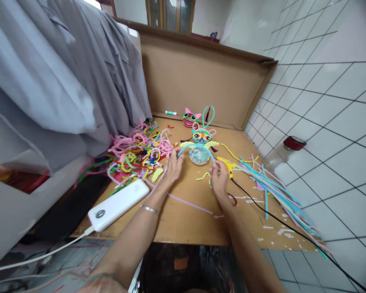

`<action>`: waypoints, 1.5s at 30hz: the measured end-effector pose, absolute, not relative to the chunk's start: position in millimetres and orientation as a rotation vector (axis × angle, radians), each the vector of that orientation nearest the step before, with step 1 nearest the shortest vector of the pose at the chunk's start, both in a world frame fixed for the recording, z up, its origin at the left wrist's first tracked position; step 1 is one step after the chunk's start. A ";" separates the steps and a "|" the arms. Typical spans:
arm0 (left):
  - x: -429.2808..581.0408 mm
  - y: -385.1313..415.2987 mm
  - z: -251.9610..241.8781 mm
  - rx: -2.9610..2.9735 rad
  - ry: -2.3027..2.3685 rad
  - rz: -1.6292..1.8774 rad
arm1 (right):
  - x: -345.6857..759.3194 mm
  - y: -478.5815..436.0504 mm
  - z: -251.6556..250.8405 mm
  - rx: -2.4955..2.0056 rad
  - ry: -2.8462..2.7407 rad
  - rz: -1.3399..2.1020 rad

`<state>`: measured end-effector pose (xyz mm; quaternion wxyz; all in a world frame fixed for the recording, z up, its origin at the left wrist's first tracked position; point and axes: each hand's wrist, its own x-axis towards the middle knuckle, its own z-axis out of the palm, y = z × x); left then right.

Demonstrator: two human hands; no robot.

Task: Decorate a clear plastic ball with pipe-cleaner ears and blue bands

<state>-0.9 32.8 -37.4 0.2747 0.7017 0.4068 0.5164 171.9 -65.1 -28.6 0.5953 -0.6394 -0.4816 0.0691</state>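
My left hand [174, 167] pinches one end of a light blue pipe cleaner [210, 153]. The other end is between the fingers of my right hand [219, 176], so the stem bows upward into an arch. Just behind the arch sits a clear, pale green round piece [199, 156] with yellow fuzzy parts at its top. Beyond it stands a colourful animal face [202, 136] with pink loop ears and a teal loop above. A yellow glue gun [227, 164] lies close to my right hand, partly covered by it.
Left is a heap of coloured pipe cleaners [137, 150] and a white power bank [118, 204]. Right lie long straight stems [274, 191], a black cord and a red-lidded jar [293, 144]. A red and pink face [190, 118] and marker [171, 113] are by the cardboard [201, 77].
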 end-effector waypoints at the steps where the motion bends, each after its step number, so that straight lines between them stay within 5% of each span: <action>1: -0.1 33.3 -38.5 1.884 1.096 1.399 | 171.1 -58.9 -29.5 -1.466 -1.117 0.190; 18: 16.8 29.1 -46.6 1.810 1.030 1.051 | 153.9 -37.0 -34.9 -1.315 -1.045 0.520; 45: 28.1 13.0 -37.6 1.448 0.655 0.915 | 154.5 -37.8 -39.1 -1.224 -0.982 0.508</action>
